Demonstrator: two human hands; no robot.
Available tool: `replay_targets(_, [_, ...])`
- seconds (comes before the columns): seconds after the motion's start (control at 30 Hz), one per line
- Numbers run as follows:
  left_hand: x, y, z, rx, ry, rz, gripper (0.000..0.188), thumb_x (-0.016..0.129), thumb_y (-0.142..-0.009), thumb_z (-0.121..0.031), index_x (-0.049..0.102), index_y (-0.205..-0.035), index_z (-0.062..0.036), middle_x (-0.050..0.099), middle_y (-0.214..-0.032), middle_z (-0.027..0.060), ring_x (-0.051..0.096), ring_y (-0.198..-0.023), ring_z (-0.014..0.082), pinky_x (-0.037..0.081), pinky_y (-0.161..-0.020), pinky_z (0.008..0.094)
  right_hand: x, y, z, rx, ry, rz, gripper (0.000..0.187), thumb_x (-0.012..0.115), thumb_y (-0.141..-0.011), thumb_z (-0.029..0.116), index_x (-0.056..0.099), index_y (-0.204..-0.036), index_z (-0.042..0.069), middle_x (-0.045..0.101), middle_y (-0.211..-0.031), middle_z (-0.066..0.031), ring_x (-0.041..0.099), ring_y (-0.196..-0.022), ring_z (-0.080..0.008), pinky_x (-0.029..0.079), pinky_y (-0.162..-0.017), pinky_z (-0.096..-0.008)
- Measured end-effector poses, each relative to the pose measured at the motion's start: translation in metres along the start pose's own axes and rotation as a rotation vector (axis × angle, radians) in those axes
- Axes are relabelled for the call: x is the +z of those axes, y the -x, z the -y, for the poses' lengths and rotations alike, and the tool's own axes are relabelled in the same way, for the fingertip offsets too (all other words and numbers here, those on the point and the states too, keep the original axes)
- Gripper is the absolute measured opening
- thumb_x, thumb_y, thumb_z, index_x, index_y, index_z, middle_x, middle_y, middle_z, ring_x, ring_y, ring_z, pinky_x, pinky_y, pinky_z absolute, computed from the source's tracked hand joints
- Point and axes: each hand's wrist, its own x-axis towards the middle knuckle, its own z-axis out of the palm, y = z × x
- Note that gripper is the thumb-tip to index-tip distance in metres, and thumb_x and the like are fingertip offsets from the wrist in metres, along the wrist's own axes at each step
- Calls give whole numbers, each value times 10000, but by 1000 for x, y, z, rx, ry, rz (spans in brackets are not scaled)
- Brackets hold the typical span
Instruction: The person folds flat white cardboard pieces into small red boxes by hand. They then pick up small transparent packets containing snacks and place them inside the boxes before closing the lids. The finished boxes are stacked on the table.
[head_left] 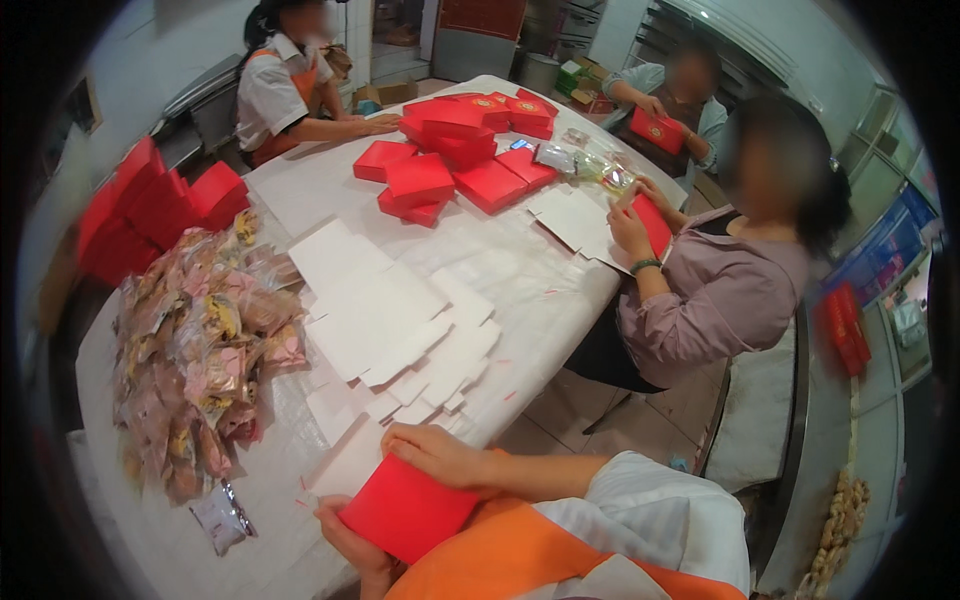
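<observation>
Close to my body I hold a red cardboard box (412,512), with a white inner flap (347,458) standing out at its far left side. My left hand (358,543) grips the near left edge, the thumb along the side. Across the far top edge lies my right hand (436,456), its fingers bent over the box. Just beyond, flat white box blanks (370,300) lie overlapped on the table. A heap of wrapped snack packets (205,350) is to the left, with one small silvery packet (223,518) apart from it.
Finished red boxes (420,180) are piled at the table's (540,290) far middle, and more red boxes (150,210) stand at far left. A co-worker (710,270) on the right handles a red box; another (665,125) holds one behind. A third person (285,90) sits far left.
</observation>
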Motion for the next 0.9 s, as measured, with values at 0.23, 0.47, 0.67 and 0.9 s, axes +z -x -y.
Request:
replay_targets(0.23, [-4,14,0,161,-82,-97,535,178,-1037,-428,450,-762,-58,453,-821,71,447,-761,195,377,-778,356,10,16,13,55,29,15,250,392,-971,207,541,-959,6,574,-922,-121,544,-881,-217,437,-814,-317])
replay_targets(0.47, [0,17,-13,185,-224,20,532,231,-1027,-451,442,-749,-50,435,-812,89,456,-782,223,372,-775,347,6,37,18,35,-134,-117,190,402,-939,88,493,-1088,13,558,-992,-87,536,-865,-165,440,-809,-291])
replay_targets(0.67, [2,13,-8,252,-208,39,523,297,-1022,-450,454,-728,-48,432,-819,99,468,-792,220,372,-781,336,-6,47,12,-130,-100,-153,204,412,-902,27,493,-1088,14,541,-1021,-92,529,-853,-158,446,-809,-285])
replay_targets(0.9, [15,12,-21,341,-286,2,537,313,-1014,-439,473,-685,-47,432,-845,118,477,-800,243,375,-782,343,-12,52,8,-218,-23,-186,126,445,-864,33,502,-976,22,533,-963,-99,522,-853,-203,442,-803,-308])
